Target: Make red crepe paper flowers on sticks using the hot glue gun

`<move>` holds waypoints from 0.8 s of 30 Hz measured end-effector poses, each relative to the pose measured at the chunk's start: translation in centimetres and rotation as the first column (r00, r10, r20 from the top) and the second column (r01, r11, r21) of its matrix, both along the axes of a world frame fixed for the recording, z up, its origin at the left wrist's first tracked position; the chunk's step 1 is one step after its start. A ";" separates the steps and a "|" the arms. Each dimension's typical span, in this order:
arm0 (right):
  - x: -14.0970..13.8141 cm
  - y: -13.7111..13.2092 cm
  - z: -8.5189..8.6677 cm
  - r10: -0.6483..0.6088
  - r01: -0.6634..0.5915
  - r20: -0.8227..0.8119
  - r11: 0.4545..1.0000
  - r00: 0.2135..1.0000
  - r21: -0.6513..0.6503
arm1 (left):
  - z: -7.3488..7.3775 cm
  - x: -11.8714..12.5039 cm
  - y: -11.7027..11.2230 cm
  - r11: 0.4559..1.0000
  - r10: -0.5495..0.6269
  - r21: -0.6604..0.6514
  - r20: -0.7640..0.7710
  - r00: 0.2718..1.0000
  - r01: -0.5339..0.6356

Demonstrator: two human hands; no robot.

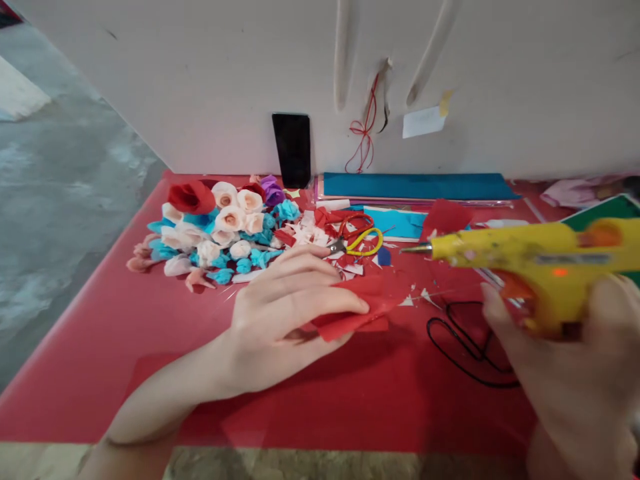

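Between the thumb and fingers of my left hand [280, 307] is a piece of red crepe paper [367, 303], held just above the table. My right hand [575, 373] grips a yellow hot glue gun [525, 257] by its handle, nozzle pointing left toward the red paper. An orange light glows on the gun's side, and a thin strand trails near the paper. Beyond my left fingertips lie scissors [357, 241] with red and yellow handles, among white and red paper scraps [310, 230].
Paper flowers [230, 217] in white, blue, red and purple heap at the left on the red table [100, 320]. A phone [293, 150] leans on the pale panel behind. Blue paper [415, 186] lies along the back. A black cord [470, 347] loops below the gun.
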State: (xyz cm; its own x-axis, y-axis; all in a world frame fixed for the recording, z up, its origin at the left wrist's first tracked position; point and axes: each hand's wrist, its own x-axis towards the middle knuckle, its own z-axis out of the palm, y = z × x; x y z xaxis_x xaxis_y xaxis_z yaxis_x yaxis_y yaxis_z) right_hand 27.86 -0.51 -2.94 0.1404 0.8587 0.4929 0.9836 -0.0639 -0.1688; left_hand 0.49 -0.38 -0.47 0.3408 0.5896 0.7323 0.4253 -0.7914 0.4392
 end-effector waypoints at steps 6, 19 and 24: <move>3.3 5.8 -2.5 0.184 -0.214 -0.112 0.893 0.976 -0.397 | -0.8 0.6 0.7 0.987 -0.087 -0.131 0.021 0.996 0.089; 4.4 7.0 -6.1 0.258 -0.366 -0.269 0.764 0.928 -0.531 | 0.0 0.5 0.0 0.988 -0.129 -0.087 0.016 0.992 0.130; 2.1 3.3 0.9 0.201 -0.249 -0.243 0.950 0.949 -0.189 | 0.2 0.2 -0.4 0.988 -0.137 -0.065 0.017 0.990 0.138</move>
